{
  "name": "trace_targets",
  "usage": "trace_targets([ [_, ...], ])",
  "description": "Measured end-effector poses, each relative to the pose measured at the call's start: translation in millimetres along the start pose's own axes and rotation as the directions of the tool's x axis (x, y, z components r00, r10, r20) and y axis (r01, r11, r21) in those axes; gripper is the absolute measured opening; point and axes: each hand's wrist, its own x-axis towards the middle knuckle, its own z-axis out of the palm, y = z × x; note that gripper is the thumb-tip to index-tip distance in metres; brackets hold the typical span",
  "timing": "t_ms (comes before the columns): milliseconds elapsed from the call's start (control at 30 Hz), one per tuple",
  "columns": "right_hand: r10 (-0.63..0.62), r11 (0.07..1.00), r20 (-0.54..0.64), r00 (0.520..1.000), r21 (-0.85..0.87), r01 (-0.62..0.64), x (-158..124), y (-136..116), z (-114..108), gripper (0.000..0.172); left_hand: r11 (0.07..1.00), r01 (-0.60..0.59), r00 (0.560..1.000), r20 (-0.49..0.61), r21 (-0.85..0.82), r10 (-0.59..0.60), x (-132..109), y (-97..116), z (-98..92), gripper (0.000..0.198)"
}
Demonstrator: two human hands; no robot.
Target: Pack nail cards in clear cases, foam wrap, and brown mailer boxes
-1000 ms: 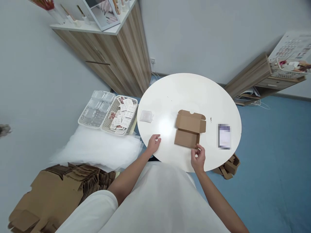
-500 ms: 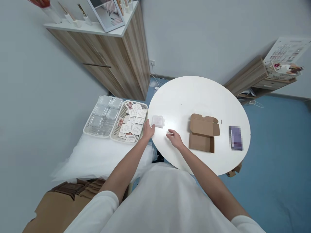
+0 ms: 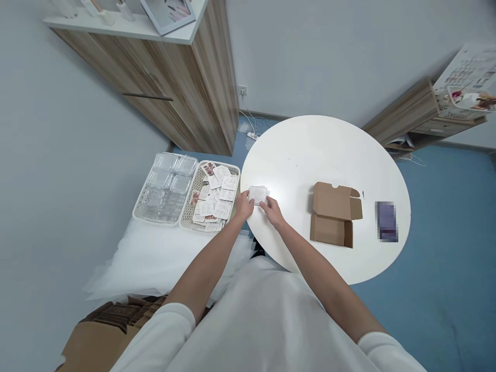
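At the left edge of the round white table (image 3: 321,155) lies a small stack of white printed cards (image 3: 258,194). My left hand (image 3: 245,205) grips its left side, the thumb near the lower corner. On the opposite side my right hand (image 3: 272,211) holds the stack with thumb and fingers. Left of the table, a white basket (image 3: 188,206) holds many loose cards with print, a few showing red pictures. An opened brown cardboard box (image 3: 336,201) stands to the right of my hands, its lid folded back.
A second basket (image 3: 135,209) holds clear plastic cases (image 3: 166,178). White foam sheeting (image 3: 155,253) lies below the baskets, with flattened cardboard (image 3: 101,336) underneath. A pixelated purple item (image 3: 386,221) lies on the table's right. A wooden cabinet (image 3: 155,88) stands behind the baskets.
My right hand has moved left from the open table to the card stack. My left hand has closed on the stack's other side. The view has shifted slightly.
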Motion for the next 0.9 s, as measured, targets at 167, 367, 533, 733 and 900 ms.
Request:
trace_targets([
  [167,0.044,0.987,0.080,0.996,0.148,-0.055,3,-4,-3,0.050,0.998,-0.063,0.998,0.000,-0.022,0.063,-4,-1,0.7,0.042],
  [367,0.057,0.996,-0.017,0.998,0.077,-0.055,18,6,-3,0.048,0.993,0.006,1.000,-0.005,-0.115,-0.007,-2,0,5.6,0.042],
  [533,0.094,0.995,-0.102,0.990,0.032,-0.091,21,16,-4,0.035,0.909,0.207,0.978,0.051,-0.362,-0.203,-7,-3,10.3,0.032],
  [733,0.121,0.987,-0.104,0.987,0.120,-0.109,-4,22,-17,0.035,0.806,0.364,0.932,0.185,-0.467,-0.313,-34,1,8.6,0.044],
  [900,0.066,0.986,-0.117,0.991,0.159,-0.046,-40,23,-53,0.038,0.801,0.315,0.933,0.319,-0.510,-0.164,-58,20,14.2,0.041],
])
